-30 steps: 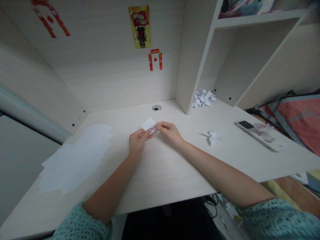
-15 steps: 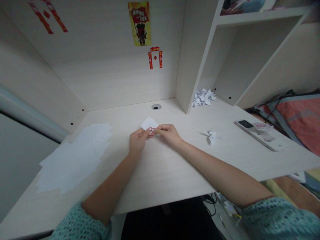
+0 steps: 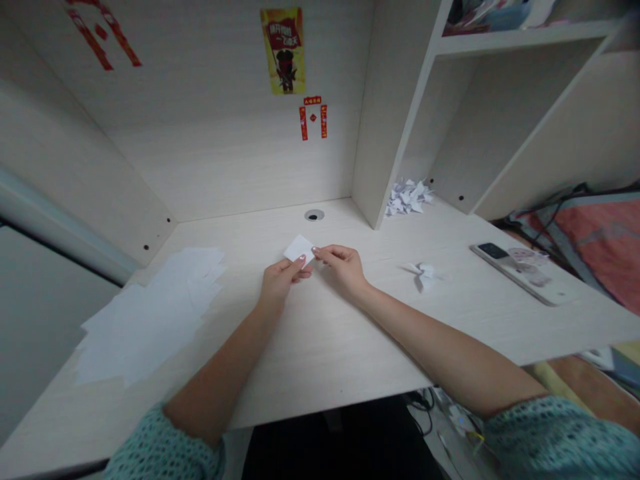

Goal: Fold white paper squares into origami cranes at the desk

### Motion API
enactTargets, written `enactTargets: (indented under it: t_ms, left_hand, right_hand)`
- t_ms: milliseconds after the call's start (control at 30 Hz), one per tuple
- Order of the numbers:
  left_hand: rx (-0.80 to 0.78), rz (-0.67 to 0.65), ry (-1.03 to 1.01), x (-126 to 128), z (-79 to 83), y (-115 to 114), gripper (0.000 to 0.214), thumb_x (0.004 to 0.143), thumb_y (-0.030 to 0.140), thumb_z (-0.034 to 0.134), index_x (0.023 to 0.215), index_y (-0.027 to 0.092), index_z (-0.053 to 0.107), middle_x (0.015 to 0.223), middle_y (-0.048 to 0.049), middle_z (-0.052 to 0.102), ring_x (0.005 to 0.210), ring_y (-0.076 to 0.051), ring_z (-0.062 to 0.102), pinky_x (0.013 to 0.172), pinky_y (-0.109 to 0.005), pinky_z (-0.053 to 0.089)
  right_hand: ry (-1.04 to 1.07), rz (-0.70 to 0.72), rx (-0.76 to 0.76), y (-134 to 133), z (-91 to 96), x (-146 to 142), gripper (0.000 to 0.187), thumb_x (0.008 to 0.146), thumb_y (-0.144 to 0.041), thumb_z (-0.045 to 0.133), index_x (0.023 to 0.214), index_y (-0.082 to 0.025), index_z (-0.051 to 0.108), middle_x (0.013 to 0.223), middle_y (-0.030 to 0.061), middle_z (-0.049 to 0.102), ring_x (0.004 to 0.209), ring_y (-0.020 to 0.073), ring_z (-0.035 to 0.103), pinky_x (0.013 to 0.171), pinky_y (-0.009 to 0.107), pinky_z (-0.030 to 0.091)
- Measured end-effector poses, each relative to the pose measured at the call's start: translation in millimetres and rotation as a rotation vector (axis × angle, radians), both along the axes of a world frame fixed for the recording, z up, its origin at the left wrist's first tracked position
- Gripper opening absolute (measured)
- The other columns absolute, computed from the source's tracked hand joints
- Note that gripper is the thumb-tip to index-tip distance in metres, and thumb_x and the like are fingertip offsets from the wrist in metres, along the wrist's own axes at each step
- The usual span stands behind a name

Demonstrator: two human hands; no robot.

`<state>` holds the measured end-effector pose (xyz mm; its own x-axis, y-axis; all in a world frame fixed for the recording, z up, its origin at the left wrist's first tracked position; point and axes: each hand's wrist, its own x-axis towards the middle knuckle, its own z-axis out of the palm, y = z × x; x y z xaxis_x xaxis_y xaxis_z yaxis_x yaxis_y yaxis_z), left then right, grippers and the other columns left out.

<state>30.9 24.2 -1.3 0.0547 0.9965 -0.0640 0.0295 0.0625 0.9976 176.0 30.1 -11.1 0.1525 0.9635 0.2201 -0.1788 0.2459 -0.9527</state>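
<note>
The left hand (image 3: 280,281) holds a small white paper square (image 3: 299,249) in a pinched grip above the bench (image 3: 320,347). The right hand (image 3: 343,269) curls at its corner; I cannot tell if they touch. A folded paper crane (image 3: 423,275) lies to the right, loose paper sheets (image 3: 145,320) to the left.

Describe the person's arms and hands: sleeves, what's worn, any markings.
The left sleeve and right sleeve are pale teal, in an open, holey knit, and they stop short of the wrists. The left hand and right hand are bare: no gloves, and no watch or bracelet shows.
</note>
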Motion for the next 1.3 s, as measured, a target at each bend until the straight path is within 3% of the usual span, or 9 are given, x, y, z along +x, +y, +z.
enactTargets:
  t_ms: [200, 367, 400, 533, 667, 900, 1067, 1300]
  left_hand:
    - [-0.039, -0.012, -0.088, 1, -3.5, 0, 0.036, 0.063, 0.046, 0.068, 0.078, 0.013, 0.068, 0.075, -0.0096, 0.070, 0.065, -0.016, 0.062, 0.067, -0.029, 0.041]
    - [-0.049, 0.062, -0.123, -2, 0.2, 1, 0.035, 0.060, 0.046, 0.071, 0.072, 0.013, 0.068, 0.077, -0.0112, 0.070, 0.066, -0.016, 0.062, 0.066, -0.028, 0.041]
    - [-0.037, 0.079, -0.129, -2, 0.7, 1, 0.035, 0.059, 0.046, 0.071, 0.071, 0.013, 0.068, 0.077, -0.0113, 0.070, 0.066, -0.016, 0.062, 0.066, -0.028, 0.041]
    - [0.034, 0.118, -0.105, -1, 0.1, 1, 0.034, 0.060, 0.046, 0.070, 0.071, 0.014, 0.068, 0.073, -0.0071, 0.068, 0.067, -0.016, 0.060, 0.064, -0.027, 0.040]
    - [0.118, 0.144, -0.005, 0, -0.6, -1, 0.030, 0.062, 0.045, 0.069, 0.063, 0.016, 0.067, 0.063, -0.0013, 0.062, 0.063, -0.013, 0.052, 0.058, -0.024, 0.036]
    - [0.127, 0.078, 0.040, -3, -0.3, -1, 0.029, 0.063, 0.046, 0.068, 0.060, 0.016, 0.066, 0.058, 0.0005, 0.054, 0.060, -0.012, 0.043, 0.056, -0.024, 0.030]
    - [0.087, 0.065, -0.082, -6, -1.1, 1, 0.032, 0.063, 0.046, 0.068, 0.056, 0.016, 0.062, 0.058, 0.0005, 0.051, 0.060, -0.011, 0.043, 0.058, -0.024, 0.032]
    - [-0.055, 0.071, -0.318, -2, 1.1, -3, 0.033, 0.062, 0.047, 0.069, 0.065, 0.015, 0.062, 0.070, -0.0022, 0.057, 0.068, -0.012, 0.050, 0.063, -0.023, 0.037]
  right_hand:
    - [-0.028, -0.035, 0.033, -1, -0.2, -1, 0.021, 0.067, -0.037, 0.067, 0.061, -0.017, 0.064, 0.062, 0.0006, 0.061, 0.057, 0.0115, 0.050, 0.058, 0.024, 0.038]
    - [0.045, -0.277, 0.010, 9, -2.4, 9, 0.027, 0.075, -0.044, 0.056, 0.067, -0.018, 0.057, 0.058, -0.0020, 0.053, 0.050, 0.0091, 0.043, 0.048, 0.022, 0.034]
    - [0.034, -0.262, -0.006, 9, -2.2, 10, 0.029, 0.076, -0.046, 0.054, 0.069, -0.018, 0.057, 0.060, -0.0014, 0.054, 0.051, 0.0094, 0.044, 0.048, 0.022, 0.034]
    - [-0.267, 0.060, 0.055, 0, -2.2, 1, 0.029, 0.073, -0.046, 0.059, 0.073, -0.018, 0.063, 0.066, 0.0007, 0.060, 0.058, 0.0111, 0.049, 0.054, 0.023, 0.037]
    - [-0.475, 0.080, 0.110, -7, -5.8, -7, 0.027, 0.068, -0.045, 0.065, 0.075, -0.020, 0.067, 0.067, 0.0009, 0.063, 0.056, 0.0114, 0.048, 0.053, 0.024, 0.035]
    - [-0.385, 0.161, 0.091, 0, -11.7, -6, 0.027, 0.070, -0.041, 0.063, 0.062, -0.016, 0.064, 0.058, 0.0001, 0.059, 0.050, 0.0098, 0.045, 0.049, 0.023, 0.031]
    - [-0.300, 0.247, 0.046, -1, -8.1, -6, 0.027, 0.067, -0.042, 0.065, 0.060, -0.016, 0.061, 0.056, -0.0008, 0.057, 0.051, 0.0097, 0.045, 0.049, 0.023, 0.031]
    - [-0.304, 0.270, 0.050, -2, -6.6, -6, 0.026, 0.068, -0.041, 0.064, 0.062, -0.016, 0.062, 0.059, 0.0000, 0.058, 0.056, 0.0107, 0.047, 0.052, 0.022, 0.035]
